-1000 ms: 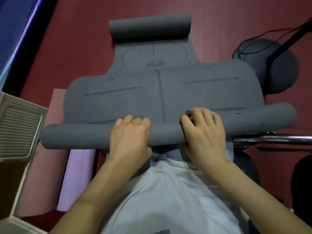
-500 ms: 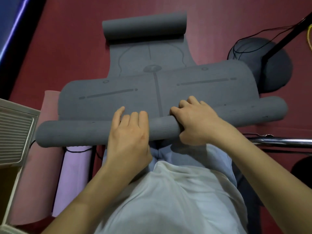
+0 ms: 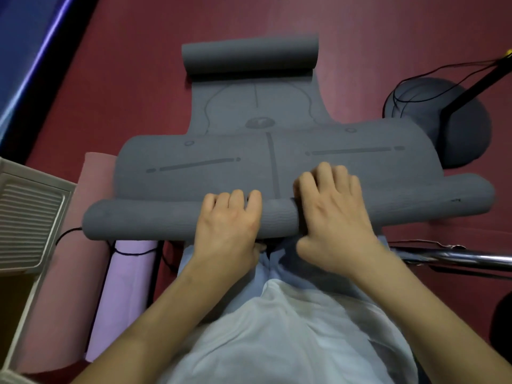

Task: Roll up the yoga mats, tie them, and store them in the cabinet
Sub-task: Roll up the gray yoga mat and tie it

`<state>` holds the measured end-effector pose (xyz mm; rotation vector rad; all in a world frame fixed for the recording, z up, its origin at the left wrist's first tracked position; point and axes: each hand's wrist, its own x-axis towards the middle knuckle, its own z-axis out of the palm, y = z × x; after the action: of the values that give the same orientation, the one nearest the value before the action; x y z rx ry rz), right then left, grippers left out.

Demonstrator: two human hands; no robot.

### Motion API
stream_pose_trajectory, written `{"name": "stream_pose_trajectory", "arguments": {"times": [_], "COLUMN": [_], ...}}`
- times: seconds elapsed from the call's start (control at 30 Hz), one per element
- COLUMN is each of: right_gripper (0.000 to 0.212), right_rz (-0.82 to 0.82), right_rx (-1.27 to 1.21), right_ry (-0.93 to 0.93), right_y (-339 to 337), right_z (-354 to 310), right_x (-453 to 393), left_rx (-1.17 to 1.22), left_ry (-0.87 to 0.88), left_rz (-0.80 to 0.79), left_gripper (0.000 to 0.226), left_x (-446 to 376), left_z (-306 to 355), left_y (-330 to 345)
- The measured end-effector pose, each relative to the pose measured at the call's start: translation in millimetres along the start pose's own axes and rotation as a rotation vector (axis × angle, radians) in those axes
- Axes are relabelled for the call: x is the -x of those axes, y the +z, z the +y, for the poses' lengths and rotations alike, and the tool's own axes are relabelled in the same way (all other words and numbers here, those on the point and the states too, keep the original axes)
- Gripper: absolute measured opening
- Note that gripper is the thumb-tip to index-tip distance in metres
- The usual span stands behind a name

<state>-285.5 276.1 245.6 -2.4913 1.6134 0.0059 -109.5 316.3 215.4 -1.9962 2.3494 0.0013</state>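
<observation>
Grey yoga mat (image 3: 277, 162) on red floor (image 3: 124, 92), rolled at both ends: near roll across centre, far curl at 12 o'clock. Left hand (image 3: 228, 220) and right hand (image 3: 331, 214) side by side on near roll, fingers curled over top, gripping. Pink mat (image 3: 69, 245) and tied lilac mat (image 3: 124, 286) at 8 o'clock. White cabinet (image 3: 27, 217) at 9 o'clock.

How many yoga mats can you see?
3. The grey foam yoga mat lies mid-floor under both hands, partly rolled. The pink yoga mat lies flat at left. The rolled lilac yoga mat rests on it. Others may be hidden.
</observation>
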Motion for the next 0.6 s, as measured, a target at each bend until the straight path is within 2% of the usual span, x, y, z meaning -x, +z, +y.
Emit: {"name": "stream_pose_trajectory", "arguments": {"times": [0.17,0.27,0.37,0.5,0.6], "right_gripper": [0.059,0.075,0.080,0.087,0.084], "right_rz": [0.250,0.226,0.196,0.159,0.143], "right_rx": [-0.092,-0.053,0.000,0.048,0.069], "right_ry": [0.100,0.143,0.151,0.170,0.148], "right_y": [30.0,41.2,50.4,53.3,49.7], "right_z": [-17.3,-26.5,-26.7,-22.9,-20.9], "right_x": [33.5,45.9,38.0,14.9,8.2], "left_rx": [-0.025,-0.060,-0.042,0.036,0.008], "left_ry": [0.004,0.017,-0.001,-0.066,-0.071], "left_rz": [-0.028,-0.129,-0.172,-0.109,-0.059], "left_gripper": [0.081,0.070,0.062,0.053,0.047], "left_x": [-10.8,-18.7,-23.1,-26.9,-28.2], "left_z": [-6.1,-5.5,-6.4,-8.6,-9.0], "left_y": [1.5,-4.5,-6.7,-5.5,0.1]}}
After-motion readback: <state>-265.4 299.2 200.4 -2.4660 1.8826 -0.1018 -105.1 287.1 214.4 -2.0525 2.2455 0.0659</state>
